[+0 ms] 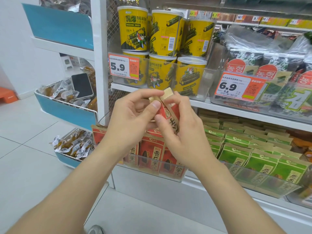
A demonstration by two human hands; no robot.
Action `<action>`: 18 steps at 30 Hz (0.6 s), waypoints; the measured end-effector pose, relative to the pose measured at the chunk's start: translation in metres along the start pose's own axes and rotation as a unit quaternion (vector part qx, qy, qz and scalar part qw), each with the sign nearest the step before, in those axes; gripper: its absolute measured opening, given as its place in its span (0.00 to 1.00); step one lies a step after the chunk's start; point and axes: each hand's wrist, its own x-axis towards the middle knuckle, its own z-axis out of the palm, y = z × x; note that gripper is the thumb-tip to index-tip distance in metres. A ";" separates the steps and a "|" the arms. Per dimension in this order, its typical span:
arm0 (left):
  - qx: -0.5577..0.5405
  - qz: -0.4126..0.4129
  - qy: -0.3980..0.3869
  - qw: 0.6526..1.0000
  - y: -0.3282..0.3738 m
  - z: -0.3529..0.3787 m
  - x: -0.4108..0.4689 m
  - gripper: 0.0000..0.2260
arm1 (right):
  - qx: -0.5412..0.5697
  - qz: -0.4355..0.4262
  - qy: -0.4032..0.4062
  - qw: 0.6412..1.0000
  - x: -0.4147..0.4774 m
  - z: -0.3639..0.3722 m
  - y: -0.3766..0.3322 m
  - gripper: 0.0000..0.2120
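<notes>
Both hands hold 1 red packet [170, 114] in front of the shelf, above the bin [168, 176] of matching red packets. The left hand [130, 119] pinches its upper edge with thumb and curled fingers; the right hand [179, 130] grips the side, thumb on the front. This looks like straightening or checking before restocking. Next, it likely needs lowering upright into the bin's row.
</notes>
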 end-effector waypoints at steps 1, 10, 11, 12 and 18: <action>-0.019 -0.004 0.023 1.000 0.000 0.000 0.001 0.09 | -0.001 0.014 0.027 1.000 0.000 -0.001 -0.001 0.19; -0.229 -0.111 0.153 0.955 0.000 -0.002 0.012 0.05 | 0.155 0.142 0.177 0.961 0.003 -0.003 0.001 0.36; -0.244 -0.129 0.143 0.950 0.000 -0.001 0.012 0.05 | 0.209 0.142 0.196 0.947 0.003 0.000 -0.001 0.39; -0.253 -0.149 0.128 0.947 0.000 0.001 0.012 0.05 | 0.268 0.139 0.215 0.929 0.003 0.002 -0.005 0.41; -0.080 -0.195 0.039 0.977 0.000 0.002 0.006 0.03 | 0.330 0.137 0.235 0.904 0.005 0.007 -0.013 0.35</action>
